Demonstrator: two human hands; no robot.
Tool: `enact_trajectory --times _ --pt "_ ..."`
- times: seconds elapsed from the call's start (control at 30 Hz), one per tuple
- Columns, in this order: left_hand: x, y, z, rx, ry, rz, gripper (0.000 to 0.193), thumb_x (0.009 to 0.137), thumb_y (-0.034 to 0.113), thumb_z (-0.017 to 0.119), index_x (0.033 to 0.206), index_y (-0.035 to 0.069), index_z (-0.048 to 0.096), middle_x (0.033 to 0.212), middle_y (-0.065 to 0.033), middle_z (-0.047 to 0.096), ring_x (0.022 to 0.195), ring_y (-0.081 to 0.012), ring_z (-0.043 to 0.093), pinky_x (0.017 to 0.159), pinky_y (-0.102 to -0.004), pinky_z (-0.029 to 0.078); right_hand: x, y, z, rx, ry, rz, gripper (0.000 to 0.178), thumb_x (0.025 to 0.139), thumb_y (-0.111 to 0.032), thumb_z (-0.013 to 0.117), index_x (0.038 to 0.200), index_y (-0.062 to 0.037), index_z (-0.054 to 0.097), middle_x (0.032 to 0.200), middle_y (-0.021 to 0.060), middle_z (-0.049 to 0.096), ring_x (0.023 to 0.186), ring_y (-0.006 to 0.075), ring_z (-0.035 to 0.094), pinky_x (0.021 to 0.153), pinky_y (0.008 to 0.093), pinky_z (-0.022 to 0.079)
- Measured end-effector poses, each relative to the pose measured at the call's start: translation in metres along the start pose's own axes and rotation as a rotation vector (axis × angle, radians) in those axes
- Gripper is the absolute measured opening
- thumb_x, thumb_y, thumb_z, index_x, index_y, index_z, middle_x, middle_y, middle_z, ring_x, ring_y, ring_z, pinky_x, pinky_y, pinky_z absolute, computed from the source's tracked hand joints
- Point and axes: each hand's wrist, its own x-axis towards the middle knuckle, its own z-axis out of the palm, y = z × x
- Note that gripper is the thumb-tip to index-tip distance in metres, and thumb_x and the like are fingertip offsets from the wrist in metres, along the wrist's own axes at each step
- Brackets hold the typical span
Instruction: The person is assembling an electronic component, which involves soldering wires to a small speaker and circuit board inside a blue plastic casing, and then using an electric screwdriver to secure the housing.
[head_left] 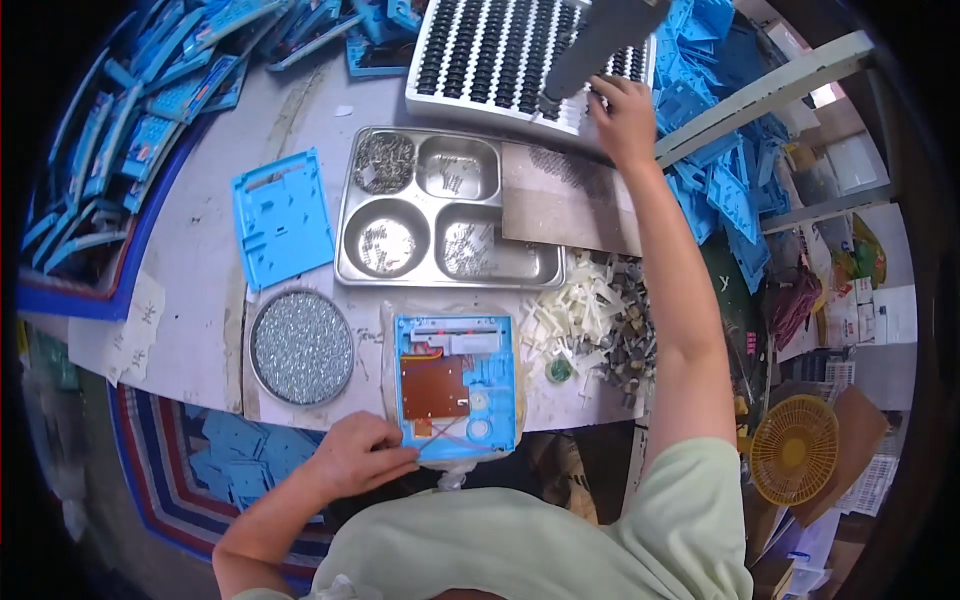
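A blue plastic casing [505, 385] with a brown circuit board [435, 388] and thin wires lies in front of me. My left hand [365, 455] is at its lower left corner, fingers closed on the edge beside the wires. Far to the right, my right hand [625, 120] reaches over a white tray [480, 112] holding rows of small round black parts. Its fingers are curled among the parts at the tray's right side; what they pinch is too small to make out. Left of that hand hangs a dark grey tool [600, 45] with a thin metal tip.
A steel compartment tray [350, 270] holds small screws, partly covered by a flat board [570, 205]. Nearby lie a round dish [302, 347] of tiny metal parts, a blue panel [284, 218] and loose white plastic pieces [575, 315]. Blue casings [150, 140] are piled left; a white beam [765, 95] crosses right.
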Motion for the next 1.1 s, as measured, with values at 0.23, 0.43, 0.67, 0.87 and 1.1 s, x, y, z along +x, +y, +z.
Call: enact_trajectory --times 0.23,0.43,0.67,0.87,1.1 --pt "-0.008 0.003 0.001 -0.005 0.005 -0.074 0.023 0.075 0.018 0.086 0.094 0.017 0.073 0.085 -0.0023 0.06 0.072 -0.0244 0.059 0.06 -0.0383 0.046 0.015 0.0 0.047 -0.059 0.046 -0.143 0.012 0.082 -0.008 0.072 0.094 -0.0095 0.071 0.102 0.0076 0.07 0.1 0.0343 0.06 0.088 0.0422 0.052" --pt "-0.005 -0.001 0.001 -0.004 0.005 -0.078 0.022 0.076 0.017 0.084 0.093 0.014 0.071 0.086 -0.0061 0.061 0.074 -0.0283 0.061 0.062 -0.0407 0.048 0.015 0.012 0.002 0.397 0.037 0.356 0.024 0.096 -0.02 0.069 0.113 -0.0032 0.073 0.105 0.0115 0.076 0.095 0.0246 0.07 0.088 0.033 0.051" --pt "-0.007 0.005 -0.002 0.005 -0.014 -0.1 0.033 0.069 0.01 0.087 0.099 0.011 0.073 0.088 -0.0061 0.057 0.073 -0.0256 0.058 0.062 -0.0372 0.047 -0.143 -0.211 -0.191 0.91 -0.762 0.017 0.017 0.081 -0.007 0.077 0.096 -0.0065 0.07 0.09 0.005 0.069 0.09 0.0245 0.06 0.084 0.0365 0.048" --pt "-0.006 0.007 0.0 -0.003 -0.022 -0.135 0.033 0.07 0.008 0.087 0.101 0.01 0.073 0.09 -0.0072 0.057 0.076 -0.0254 0.059 0.065 -0.036 0.049 -0.206 -0.237 -0.177 0.773 -0.645 -0.109 0.02 0.076 -0.007 0.078 0.094 -0.0111 0.069 0.096 0.0016 0.068 0.099 0.0291 0.057 0.087 0.0414 0.047" --pt "-0.007 0.012 0.001 -0.021 0.002 -0.182 0.027 0.073 0.01 0.085 0.097 0.01 0.074 0.09 -0.0059 0.057 0.075 -0.0243 0.06 0.064 -0.0368 0.049 -0.202 -0.239 -0.177 0.741 -0.583 -0.226 0.035 0.066 -0.01 0.083 0.098 -0.0094 0.07 0.102 0.0026 0.069 0.098 0.0304 0.059 0.086 0.0447 0.048"
